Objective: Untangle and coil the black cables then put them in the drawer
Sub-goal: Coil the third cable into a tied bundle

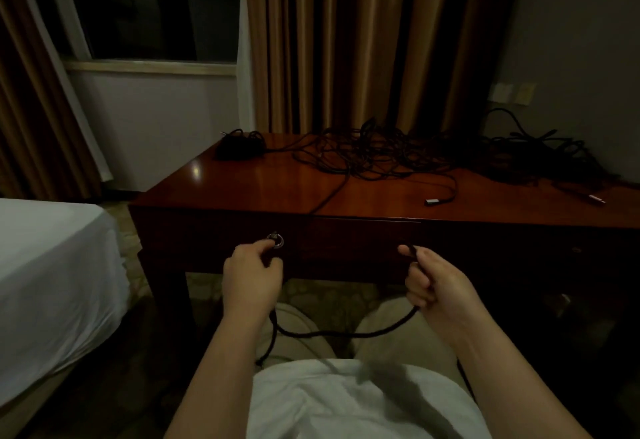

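Observation:
A big tangle of black cables (391, 151) sprawls over the back of the reddish wooden desk (242, 186). One strand runs off the front edge down to my hands. My left hand (251, 279) grips a black cable (346, 334) just below the drawer's metal ring pull (276, 240). My right hand (438, 283) holds the same cable, which sags in a loop between both hands over my lap. The drawer front (363, 238) is closed. A small coiled black bundle (239, 146) lies at the desk's back left corner.
A loose plug end (433, 201) and a second connector (597, 199) lie on the desk near the front right. A bed with a white sheet (52, 265) stands to the left. Brown curtains (363, 40) and a window hang behind the desk.

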Demonstrator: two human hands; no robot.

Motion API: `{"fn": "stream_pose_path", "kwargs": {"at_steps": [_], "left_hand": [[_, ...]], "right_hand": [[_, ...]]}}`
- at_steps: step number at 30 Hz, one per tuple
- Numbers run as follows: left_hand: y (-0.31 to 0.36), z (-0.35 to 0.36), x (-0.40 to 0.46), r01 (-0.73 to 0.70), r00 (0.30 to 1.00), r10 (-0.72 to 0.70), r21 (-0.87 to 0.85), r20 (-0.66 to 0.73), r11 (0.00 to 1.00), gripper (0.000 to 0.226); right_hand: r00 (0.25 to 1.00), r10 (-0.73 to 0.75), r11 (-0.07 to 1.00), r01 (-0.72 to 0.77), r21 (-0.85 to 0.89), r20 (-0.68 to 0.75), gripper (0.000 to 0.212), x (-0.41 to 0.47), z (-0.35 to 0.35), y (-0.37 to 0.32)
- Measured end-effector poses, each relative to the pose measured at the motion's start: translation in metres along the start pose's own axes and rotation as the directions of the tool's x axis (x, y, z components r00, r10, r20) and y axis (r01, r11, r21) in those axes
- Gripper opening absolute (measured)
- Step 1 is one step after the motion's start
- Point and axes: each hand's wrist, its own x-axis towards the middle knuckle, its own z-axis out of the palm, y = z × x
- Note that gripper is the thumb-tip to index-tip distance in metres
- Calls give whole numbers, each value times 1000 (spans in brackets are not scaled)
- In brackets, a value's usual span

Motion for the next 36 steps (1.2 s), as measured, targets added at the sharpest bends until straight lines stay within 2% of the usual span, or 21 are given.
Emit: {"fn": "stream_pose_path", "kwargs": {"at_steps": [1, 3, 5, 6, 7, 9, 10, 12, 13, 16, 18, 20, 21, 22, 25, 27, 28, 29, 31, 34, 36], "left_hand": [[7, 3, -1, -131, 991, 131, -12, -5, 991, 44], [28, 12, -7, -307, 930, 300, 2, 211, 952, 63], [43, 24, -12, -357, 844, 265, 120, 466, 926, 70], [46, 27, -11, -356, 845, 238, 172, 479, 919, 59], [44, 27, -6, -327, 885, 219, 212, 411, 921, 42], [33, 20, 8, -131, 983, 109, 142, 149, 981, 21], [26, 13, 16, 3, 999, -4, 21, 54, 1000, 16], [12, 2, 29, 209, 977, -215, -191, -9, 959, 11], [9, -1, 32, 250, 966, -259, -176, -27, 952, 17], [9, -3, 25, 253, 962, -253, -8, -99, 967, 37], [15, -3, 19, 278, 961, -275, -87, 39, 957, 47], [23, -4, 12, 305, 938, -267, -162, 222, 938, 57], [28, -3, 10, 257, 942, -215, -143, 257, 956, 58], [34, -1, 8, 169, 954, -137, -99, 267, 981, 58], [57, 7, -5, -159, 920, 129, 52, 370, 986, 37], [65, 13, -9, -271, 892, 215, 89, 398, 958, 18], [65, 14, -8, -279, 905, 229, 93, 358, 956, 16], [64, 14, -6, -266, 927, 230, 86, 295, 960, 14], [55, 12, 1, -190, 963, 173, 66, 209, 980, 7], [37, 11, 10, -48, 987, 36, 67, 159, 997, 6], [21, 8, 16, 24, 998, -30, 90, 64, 996, 8]], "right_hand": [[998, -7, 999, 10, -38, 63, 27, -1, 4, 1], [978, 2, 998, 11, -60, 206, 24, -4, 8, 0], [933, 50, 998, -30, -61, 356, 18, -7, 4, 0], [906, 65, 997, -42, -64, 419, 17, -7, 0, -1], [890, 68, 997, -48, -55, 450, 21, -9, -4, -4], [942, 65, 998, -54, -43, 330, 22, -9, -17, -10], [985, 55, 997, -46, -61, 162, 31, -6, -26, -10], [986, 13, 987, -39, -153, -167, 43, 1, -38, -6], [966, -14, 975, -44, -216, -258, 42, 4, -39, -1], [930, -67, 903, -97, -418, -362, 30, 10, -34, 16], [934, -118, 787, -120, -605, -338, 32, 10, -34, 19], [954, -166, 499, -136, -856, -248, 22, 10, -29, 14], [965, -181, 376, -112, -920, -191, 11, 8, -21, 11], [971, -206, 319, -54, -946, -125, 17, 7, -12, 8], [950, -250, 437, 283, -854, 186, 38, -3, 29, -5], [916, -206, 467, 402, -788, 345, 31, -9, 52, -10], [903, -238, 451, 429, -783, 357, 19, -9, 55, -11], [893, -304, 444, 441, -780, 332, 10, -10, 56, -13], [875, -406, 468, 447, -762, 263, 23, -11, 49, -11], [900, -422, 636, 382, -671, 113, 27, -14, 33, -6], [901, -425, 775, 314, -548, -84, 30, -13, 16, -6]]}}
